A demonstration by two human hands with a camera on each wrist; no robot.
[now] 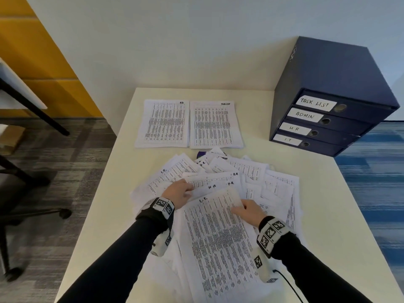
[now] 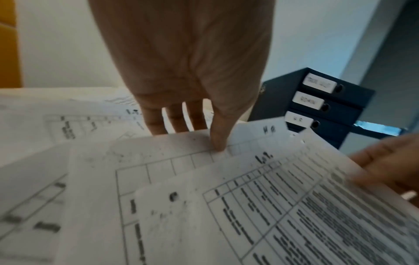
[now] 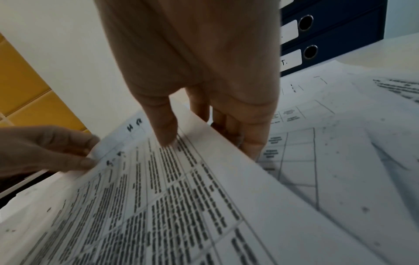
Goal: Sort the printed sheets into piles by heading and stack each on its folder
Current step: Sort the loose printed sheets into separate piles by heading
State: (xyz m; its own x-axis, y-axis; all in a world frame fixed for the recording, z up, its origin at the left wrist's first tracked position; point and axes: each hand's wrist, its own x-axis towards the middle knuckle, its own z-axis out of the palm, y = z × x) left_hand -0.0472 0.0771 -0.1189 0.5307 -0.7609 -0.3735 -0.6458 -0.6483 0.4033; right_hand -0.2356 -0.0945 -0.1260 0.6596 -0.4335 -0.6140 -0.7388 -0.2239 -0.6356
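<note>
Item: unsorted heap of printed sheets (image 1: 229,178), fanned loosely over the middle of the pale surface (image 1: 306,182), headings I.T., H.R. and part of an ADMIN heading visible among them. Item: two squared piles at the far side, touching edge to edge, the HR pile (image 1: 162,124) on the left and the TASK LIST pile (image 1: 215,125) on the right; both lie flat on the surface, not on any folder. Item: four navy folders (image 1: 323,119) stacked at the far right corner, spines labelled TASK LIST, ADMIN, HR, IT, nothing laid on top. Item: I.T. sheet (image 1: 218,226), uppermost and nearest, lifted off the heap; the right hand (image 1: 249,212) holds its right edge, thumb on top and fingers curled beneath, a pinching grip. Item: left hand (image 1: 178,193), thumb pressed onto an H.R. sheet (image 2: 158,152) with the fingers apparently tucked behind its far edge, though blur leaves that grip uncertain. Progress, as judged: early to middling; two headings begun, I.T. and ADMIN piles not yet started, most sheets left, and no pile on its folder. Room: bare surface lies left of the HR pile, between the TASK LIST pile and the folders, and along the right side; the heap runs close to the near edge, where loose sheets could slide off. A small purple object (image 1: 202,153) shows at the heap's far edge.
</note>
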